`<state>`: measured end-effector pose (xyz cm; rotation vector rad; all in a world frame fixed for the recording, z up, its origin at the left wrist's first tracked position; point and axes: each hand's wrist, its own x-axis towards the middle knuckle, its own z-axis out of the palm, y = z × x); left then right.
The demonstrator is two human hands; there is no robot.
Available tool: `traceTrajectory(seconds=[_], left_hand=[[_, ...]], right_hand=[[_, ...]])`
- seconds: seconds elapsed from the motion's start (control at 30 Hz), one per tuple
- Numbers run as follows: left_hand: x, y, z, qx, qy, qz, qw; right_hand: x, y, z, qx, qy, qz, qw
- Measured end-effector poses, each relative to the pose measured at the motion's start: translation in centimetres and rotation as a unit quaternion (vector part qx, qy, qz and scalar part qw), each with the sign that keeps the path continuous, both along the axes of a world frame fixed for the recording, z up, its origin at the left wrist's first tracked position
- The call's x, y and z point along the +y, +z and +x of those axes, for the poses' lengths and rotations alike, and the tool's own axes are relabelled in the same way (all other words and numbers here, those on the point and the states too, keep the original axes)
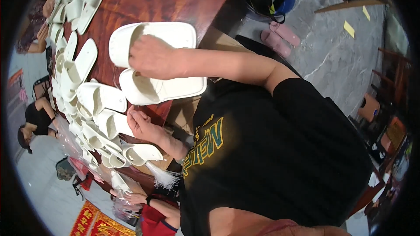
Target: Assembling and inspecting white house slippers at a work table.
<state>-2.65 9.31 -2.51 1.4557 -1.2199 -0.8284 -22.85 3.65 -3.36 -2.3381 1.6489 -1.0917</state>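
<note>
Right hand (pixel 151 57) pressed flat over pair of white slippers (pixel 166 88) on red-brown table (pixel 144 6), fingers curled on straps. Left hand (pixel 140 124) near table edge, fingertips pinched together; held item too small to tell. Slipper rows (pixel 83 100) just left. Best keep pair aligned, press evenly, avoid nudging neighbours.

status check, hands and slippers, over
Right hand resting on a pair of white slippers at the table edge. Left hand beside smaller white slippers, grip unclear. More slippers crowd the left.
</note>
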Motion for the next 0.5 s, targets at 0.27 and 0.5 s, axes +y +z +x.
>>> traceTrajectory(seconds=[0.27, 0.5], left_hand=[[-1.1, -1.0, -2.3, -0.042, -0.010, -0.018, 0.999], [-1.8, -0.6, -1.6, -0.002, -0.030, -0.035, 0.999]], right_hand=[[0.9, -0.6, -0.4, 0.020, -0.004, 0.013, 1.000], [-0.4, 0.4, -0.7, 0.023, 0.013, 0.011, 1.000]])
